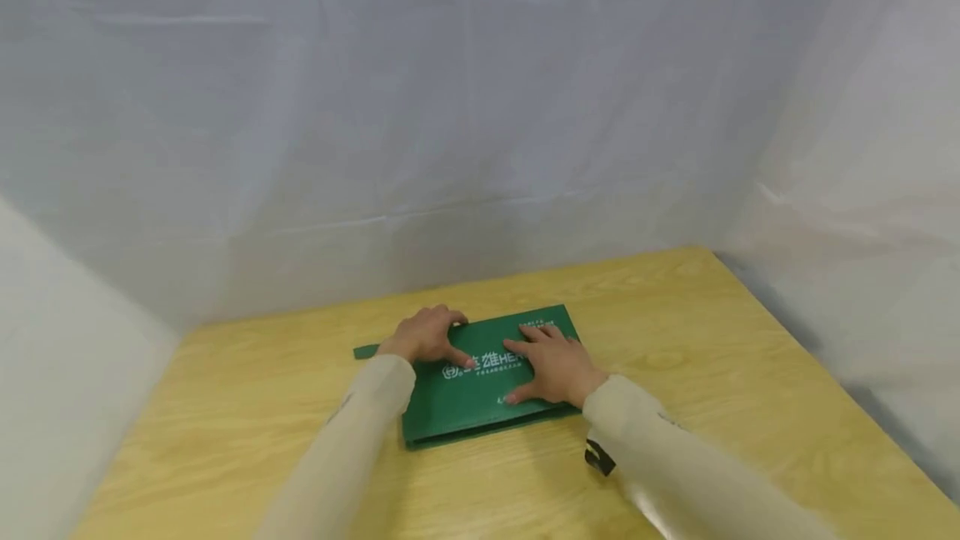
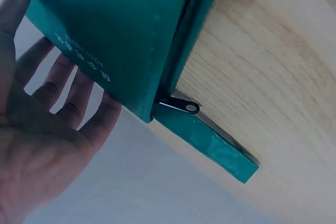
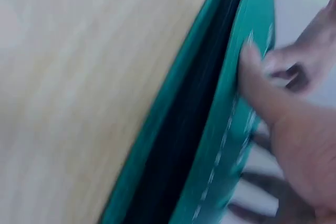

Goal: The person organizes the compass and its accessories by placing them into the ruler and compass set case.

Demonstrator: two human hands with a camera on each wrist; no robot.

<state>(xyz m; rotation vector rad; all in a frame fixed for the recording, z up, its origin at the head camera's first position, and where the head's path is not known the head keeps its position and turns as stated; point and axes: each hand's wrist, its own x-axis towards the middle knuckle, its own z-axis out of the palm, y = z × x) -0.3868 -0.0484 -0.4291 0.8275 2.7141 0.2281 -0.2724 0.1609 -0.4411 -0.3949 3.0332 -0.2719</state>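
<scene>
A green zip pouch (image 1: 442,411) with white lettering, partly legible as "HE", lies flat on the table. My left hand (image 1: 427,335) rests over its far left part, thumb on the cover and fingers at the far edge; in the left wrist view those fingertips meet the pouch's edge. Spread across the right part of the cover is my right hand (image 1: 555,368). A black zip pull (image 2: 184,105) and a green strap (image 2: 215,148) stick out at the pouch's left end. Along the near side, the right wrist view shows a dark gap (image 3: 181,129) between the two covers.
The pouch lies on a light wooden table (image 1: 247,407). Behind the table hangs pale sheeting (image 1: 480,123), with more on both sides. A small black piece (image 1: 598,458) shows beside my right sleeve.
</scene>
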